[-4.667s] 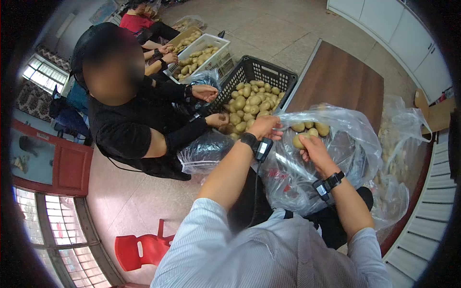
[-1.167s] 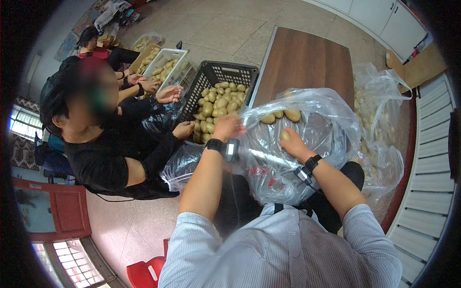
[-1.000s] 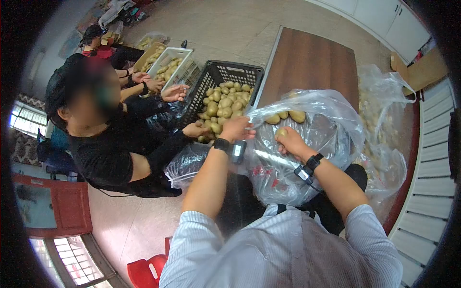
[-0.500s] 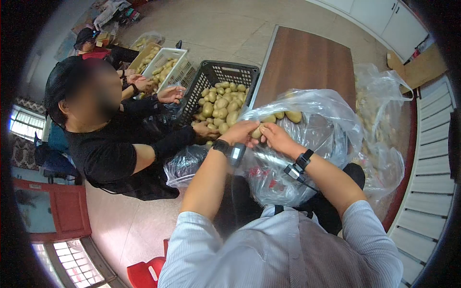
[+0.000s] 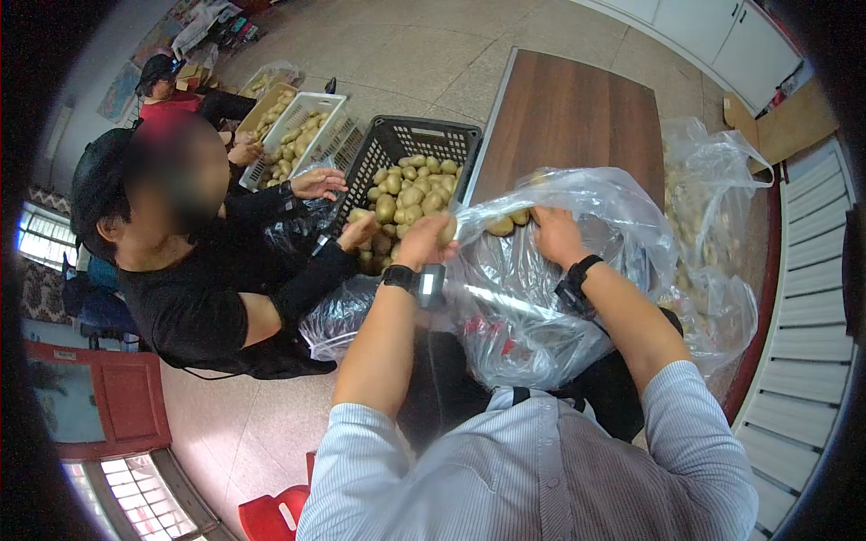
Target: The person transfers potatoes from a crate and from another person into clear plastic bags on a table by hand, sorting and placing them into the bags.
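Note:
My left hand (image 5: 426, 242) is closed at the left edge of a large clear plastic bag (image 5: 541, 298), beside the black crate's near right corner. It grips the bag's rim. My right hand (image 5: 557, 236) reaches inside the bag mouth, back up and fingers curled down. Its fingertips are hidden, so I cannot make out what they hold. Just left of them, a few potatoes (image 5: 502, 225) lie in the bag. The black crate (image 5: 424, 132) holds a heap of potatoes (image 5: 410, 194).
A person in black (image 5: 189, 298) sits at the left, one hand (image 5: 359, 232) holding a potato over the crate. Another person (image 5: 162, 99) sits farther back by a white crate (image 5: 332, 106). A brown tabletop (image 5: 573, 113) is ahead. Filled plastic bags (image 5: 708, 225) stand at the right.
My hands have parted: the left moved slightly left, and the right moved right and forward into the bag. The potato between them is no longer visible there. The neighbour's hand has risen from the crate.

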{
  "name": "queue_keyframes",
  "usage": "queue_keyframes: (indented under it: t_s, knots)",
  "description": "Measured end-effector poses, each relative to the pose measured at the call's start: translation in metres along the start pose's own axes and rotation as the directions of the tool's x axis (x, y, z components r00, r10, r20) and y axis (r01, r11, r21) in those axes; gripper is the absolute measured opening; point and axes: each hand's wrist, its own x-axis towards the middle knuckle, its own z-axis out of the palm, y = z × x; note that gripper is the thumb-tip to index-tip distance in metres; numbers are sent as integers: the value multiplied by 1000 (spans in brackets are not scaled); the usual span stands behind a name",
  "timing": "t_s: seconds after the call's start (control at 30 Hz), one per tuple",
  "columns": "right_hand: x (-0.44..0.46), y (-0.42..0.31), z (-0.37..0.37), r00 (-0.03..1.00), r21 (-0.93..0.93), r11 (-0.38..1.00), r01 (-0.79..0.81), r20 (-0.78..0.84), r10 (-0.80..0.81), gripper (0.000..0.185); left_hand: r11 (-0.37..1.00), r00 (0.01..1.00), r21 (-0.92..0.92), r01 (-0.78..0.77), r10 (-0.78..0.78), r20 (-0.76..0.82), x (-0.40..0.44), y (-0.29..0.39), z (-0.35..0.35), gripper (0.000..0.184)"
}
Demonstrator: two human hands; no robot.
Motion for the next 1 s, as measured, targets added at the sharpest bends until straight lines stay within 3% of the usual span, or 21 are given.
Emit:
queue_keyframes:
  t_s: [0.07, 0.2, 0.27, 0.4, 0.5, 0.6, 0.8, 1.0]
  knots:
    - [4, 7, 3, 996, -10, 999, 48, 69, -48, 29, 993, 998, -116, -21, 15, -58, 5, 0, -7, 34]
    - [10, 22, 17, 997, 17, 998, 60, 50, -61, 29, 997, 977, -10, -75, 72, -200, 9, -1, -18, 34]
    - [12, 24, 16, 988, 18, 999, 45, 144, -47, 40, 991, 939, -89, -96, 61, -338, 18, -7, -27, 35]
    - [13, 15, 4, 982, 16, 1000, -19, 186, 16, 26, 988, 942, -125, -93, 47, -333, 26, -11, -41, 31]
    - [8, 15, 9, 998, 16, 1000, 26, 63, -27, 28, 980, 927, -174, -93, 21, -373, 18, -5, -36, 33]
    - [6, 12, 12, 996, 67, 994, -86, 31, 84, 30, 997, 905, -26, -74, 56, -422, 15, -2, -35, 33]
    - [-4, 13, 6, 999, -9, 1000, 30, 41, -30, 39, 998, 939, -17, -64, 55, -340, 32, -16, -64, 31]
    - [-20, 12, 6, 993, -22, 998, 56, 101, -54, 42, 984, 922, 153, -95, 145, -358, 25, -15, -60, 27]
